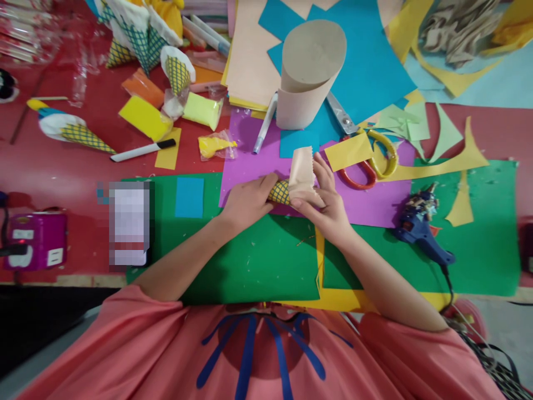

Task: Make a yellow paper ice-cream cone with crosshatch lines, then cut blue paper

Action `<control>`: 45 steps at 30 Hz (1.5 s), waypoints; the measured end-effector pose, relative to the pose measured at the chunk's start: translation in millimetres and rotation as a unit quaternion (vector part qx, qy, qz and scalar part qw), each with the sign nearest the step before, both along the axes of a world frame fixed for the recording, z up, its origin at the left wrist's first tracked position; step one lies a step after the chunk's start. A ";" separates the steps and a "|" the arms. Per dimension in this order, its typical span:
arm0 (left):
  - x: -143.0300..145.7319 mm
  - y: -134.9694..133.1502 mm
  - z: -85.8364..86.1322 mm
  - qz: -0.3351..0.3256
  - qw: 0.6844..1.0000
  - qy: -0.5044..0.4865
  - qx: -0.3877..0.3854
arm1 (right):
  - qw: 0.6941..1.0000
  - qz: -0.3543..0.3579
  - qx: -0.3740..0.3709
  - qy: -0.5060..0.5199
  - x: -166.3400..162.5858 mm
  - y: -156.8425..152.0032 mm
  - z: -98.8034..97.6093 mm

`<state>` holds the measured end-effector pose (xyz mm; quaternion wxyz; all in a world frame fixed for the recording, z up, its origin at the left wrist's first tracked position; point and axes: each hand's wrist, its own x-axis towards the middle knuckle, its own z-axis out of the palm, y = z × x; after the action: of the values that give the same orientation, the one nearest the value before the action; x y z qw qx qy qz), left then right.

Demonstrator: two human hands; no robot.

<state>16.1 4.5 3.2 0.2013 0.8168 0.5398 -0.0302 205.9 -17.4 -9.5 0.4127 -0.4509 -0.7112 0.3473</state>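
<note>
My left hand (250, 203) is closed around a small yellow cone (280, 192) with a green criss-cross pattern, held nearly level over the purple sheet. At the cone's right end, a beige strip with zigzag edges (302, 166) stands up and folds over. My right hand (335, 211) pinches this strip between thumb and fingers; whether the strip is paper or cloth I cannot tell. Just beyond the hands stands a wide beige paper tube (297, 108). Scissors with red and yellow handles (360, 180) lie right of my right hand, partly under a yellow paper piece (348, 151).
A blue glue gun (422, 233) with its cord lies at the right on a green sheet (487, 261). At the left are a phone (129, 222), a marker (144, 151) and a finished-looking cone (73, 130). More cones (144, 39), clay packets (145, 118) and paper scraps (447, 133) lie farther back.
</note>
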 end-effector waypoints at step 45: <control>3.1 -4.1 -1.3 -0.069 0.994 -0.007 0.080 | 0.997 0.030 -0.070 0.014 1.8 3.5 8.1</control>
<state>19.2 0.4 1.9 0.1361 0.8659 0.4814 0.0051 207.7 -13.9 -1.4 0.3794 -0.4521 -0.6923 0.4151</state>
